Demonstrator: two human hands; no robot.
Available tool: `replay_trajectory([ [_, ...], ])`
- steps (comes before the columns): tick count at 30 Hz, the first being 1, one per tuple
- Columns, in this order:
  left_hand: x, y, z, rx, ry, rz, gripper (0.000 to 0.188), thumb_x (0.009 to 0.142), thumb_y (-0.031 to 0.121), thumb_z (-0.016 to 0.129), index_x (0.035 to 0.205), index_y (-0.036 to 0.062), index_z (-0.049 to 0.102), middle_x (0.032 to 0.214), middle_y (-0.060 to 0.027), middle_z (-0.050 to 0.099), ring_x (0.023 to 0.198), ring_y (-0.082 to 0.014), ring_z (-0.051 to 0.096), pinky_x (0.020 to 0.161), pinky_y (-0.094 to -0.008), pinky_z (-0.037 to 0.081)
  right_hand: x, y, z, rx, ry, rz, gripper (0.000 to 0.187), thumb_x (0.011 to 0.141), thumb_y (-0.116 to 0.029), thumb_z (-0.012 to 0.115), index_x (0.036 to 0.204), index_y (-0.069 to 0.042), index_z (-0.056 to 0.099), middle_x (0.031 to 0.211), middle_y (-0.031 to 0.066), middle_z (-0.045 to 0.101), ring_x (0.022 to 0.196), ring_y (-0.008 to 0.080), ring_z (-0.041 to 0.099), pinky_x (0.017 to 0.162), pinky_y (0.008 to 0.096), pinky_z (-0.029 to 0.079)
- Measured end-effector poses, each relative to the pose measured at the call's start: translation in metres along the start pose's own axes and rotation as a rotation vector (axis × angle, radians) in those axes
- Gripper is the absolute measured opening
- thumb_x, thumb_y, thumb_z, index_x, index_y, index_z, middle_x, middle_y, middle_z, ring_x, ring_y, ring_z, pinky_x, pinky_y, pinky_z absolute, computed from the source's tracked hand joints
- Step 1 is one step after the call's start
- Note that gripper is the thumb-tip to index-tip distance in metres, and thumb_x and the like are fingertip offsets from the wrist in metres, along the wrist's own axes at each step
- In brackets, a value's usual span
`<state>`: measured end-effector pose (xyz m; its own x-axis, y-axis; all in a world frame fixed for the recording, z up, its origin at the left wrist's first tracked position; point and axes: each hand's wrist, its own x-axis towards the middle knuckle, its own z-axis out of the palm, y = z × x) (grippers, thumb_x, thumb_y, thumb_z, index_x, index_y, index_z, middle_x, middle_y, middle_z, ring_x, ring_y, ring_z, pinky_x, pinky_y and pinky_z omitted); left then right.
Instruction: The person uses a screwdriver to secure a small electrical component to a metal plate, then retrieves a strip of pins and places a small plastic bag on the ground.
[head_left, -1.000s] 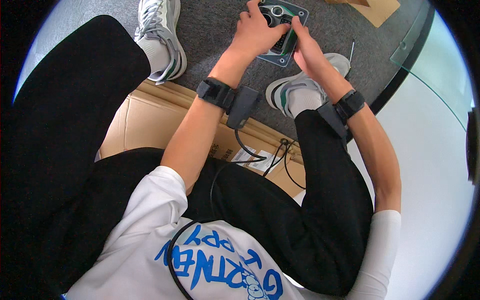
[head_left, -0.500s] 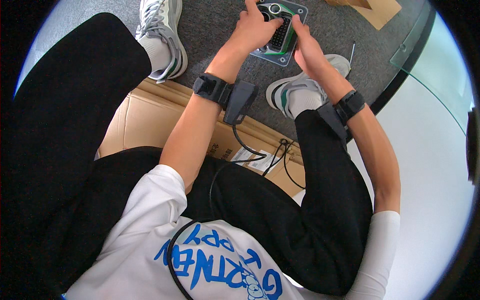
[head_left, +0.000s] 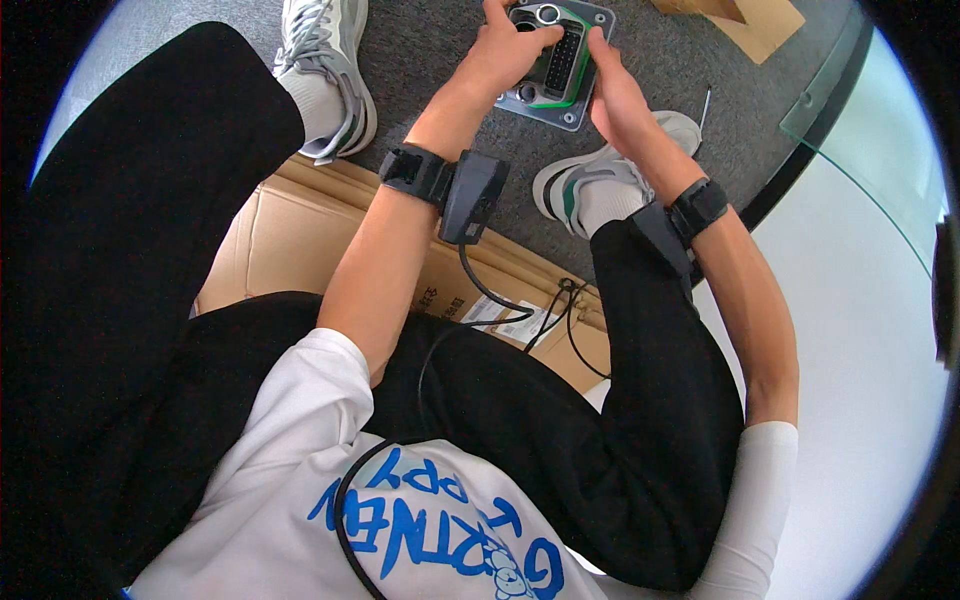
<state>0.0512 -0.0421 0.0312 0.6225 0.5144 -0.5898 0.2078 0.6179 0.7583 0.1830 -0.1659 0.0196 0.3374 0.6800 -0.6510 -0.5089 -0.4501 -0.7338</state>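
At the top of the head view is a multi-pin connector [head_left: 567, 64]: a black pin insert in a green-edged housing, with round metal ends, on a grey plate with corner holes. My left hand [head_left: 505, 52] grips its left side, the thumb reaching over to the upper part of the black insert and the other fingers partly cut off by the picture's top edge. From the right, my right hand [head_left: 622, 100] holds the plate's edge, its thumb upright along the green rim. The right fingers are mostly hidden behind the palm and plate.
My shoes [head_left: 325, 75] stand on the grey carpet either side. A thin metal tool [head_left: 706, 108] rests by the right shoe. Cardboard boxes [head_left: 285, 235] lie beneath my legs, and black cables [head_left: 478, 280] hang near. Loose cardboard [head_left: 770, 28] and a glass panel [head_left: 850, 110] are at the right.
My left hand has shifted slightly left and its thumb has slid up and left across the black insert, uncovering more of it. The right hand and connector stay nearly still.
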Motion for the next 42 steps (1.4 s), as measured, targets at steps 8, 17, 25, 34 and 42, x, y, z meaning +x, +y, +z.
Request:
replay_trajectory([
  [8,0.018,-0.031,-0.007,0.295,0.210,0.171,0.072,0.087,0.019,0.072,0.142,-0.0024,0.030,0.129,-0.0303,0.055,0.118,-0.0363,0.059,0.098,-0.0420,0.048,-0.001,-0.003,0.020,-0.018,0.047,0.032,0.050,0.107,-0.046,0.044,0.137,-0.006,0.040,0.134,0.0062,0.054,0.125,0.0167,0.052,0.110,0.0379,0.040],
  [17,0.020,-0.034,-0.005,0.200,0.223,0.139,0.075,0.084,0.022,0.075,0.140,-0.0034,0.031,0.127,-0.0295,0.055,0.116,-0.0355,0.060,0.097,-0.0412,0.049,-0.003,-0.002,0.022,0.014,0.104,0.031,0.047,0.106,-0.044,0.047,0.133,-0.005,0.042,0.130,0.0069,0.055,0.122,0.0170,0.054,0.107,0.0372,0.043],
  [25,0.015,-0.033,-0.001,0.349,0.267,0.203,0.080,0.084,0.026,0.077,0.140,-0.0042,0.029,0.130,-0.0342,0.053,0.120,-0.0433,0.058,0.098,-0.0441,0.048,-0.003,-0.003,0.024,-0.001,0.120,0.004,0.046,0.106,-0.044,0.049,0.129,-0.005,0.044,0.126,0.0069,0.056,0.119,0.0170,0.056,0.105,0.0367,0.044],
  [34,0.016,-0.036,-0.002,0.348,0.277,0.206,0.079,0.084,0.026,0.077,0.140,-0.0045,0.029,0.128,-0.0336,0.054,0.117,-0.0431,0.059,0.097,-0.0447,0.048,-0.004,-0.002,0.029,0.022,0.122,0.017,0.042,0.107,-0.042,0.046,0.127,-0.006,0.043,0.123,0.0065,0.058,0.117,0.0160,0.056,0.104,0.0358,0.046],
  [42,0.007,-0.027,-0.005,0.309,0.222,0.186,0.078,0.087,0.029,0.075,0.142,-0.0035,0.030,0.131,-0.0334,0.053,0.121,-0.0429,0.057,0.102,-0.0455,0.046,0.002,0.005,0.014,0.131,0.010,0.033,0.046,0.108,-0.044,0.039,0.134,-0.007,0.048,0.130,0.0069,0.059,0.119,0.0188,0.059,0.104,0.0369,0.047],
])
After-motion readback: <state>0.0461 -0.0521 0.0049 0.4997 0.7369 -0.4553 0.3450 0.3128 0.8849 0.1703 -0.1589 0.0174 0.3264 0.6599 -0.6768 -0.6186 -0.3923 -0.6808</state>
